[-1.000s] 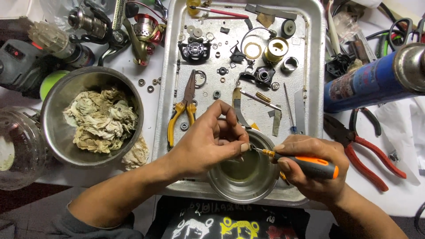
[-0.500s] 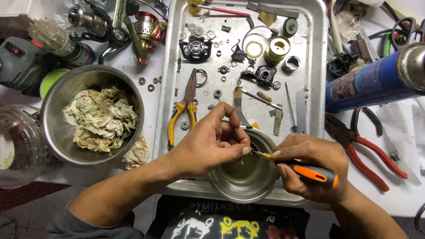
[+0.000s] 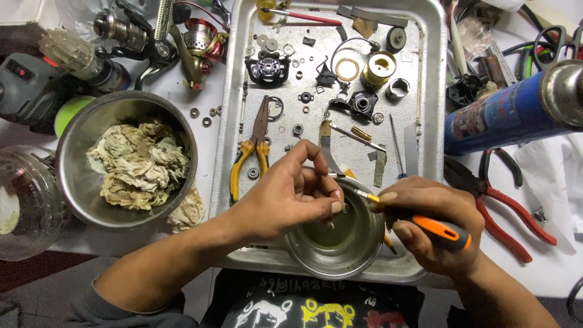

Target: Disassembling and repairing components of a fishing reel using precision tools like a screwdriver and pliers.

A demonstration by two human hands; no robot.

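While both hands meet over the small steel cup [image 3: 334, 243] at the near edge of the metal tray [image 3: 425, 73], the left hand [image 3: 285, 197] holds its fingers [image 3: 331, 206] pressed together, pinching a tiny part above the cup's rim; the part itself is too small to identify. Right hand [image 3: 431, 228] is wrapped shut around the screwdriver [image 3: 425, 225], orange-and-black handle, thin metal shaft pointing left to the pinched part. Cup is round, shiny, with yellowish liquid inside.

Beyond the hands, on the tray floor: yellow-handled pliers [image 3: 252, 149] lying lengthwise, flat metal strips, and scattered washers, rings and dark reel pieces, a brass-coloured spool [image 3: 381, 65] among them. Left thumb partly covers the strip nearest the cup.

Left of the tray, on the white bench [image 3: 209, 130]: a large steel bowl [image 3: 79, 194] filled with crumpled, stained rags [image 3: 139, 164]; a clear glass dish sits at the far left edge. Right of the tray: red-handled pliers [image 3: 504, 206] and a blue cylindrical canister [image 3: 504, 115] lying across. Far left: a fishing reel [image 3: 194, 42], metallic with red.
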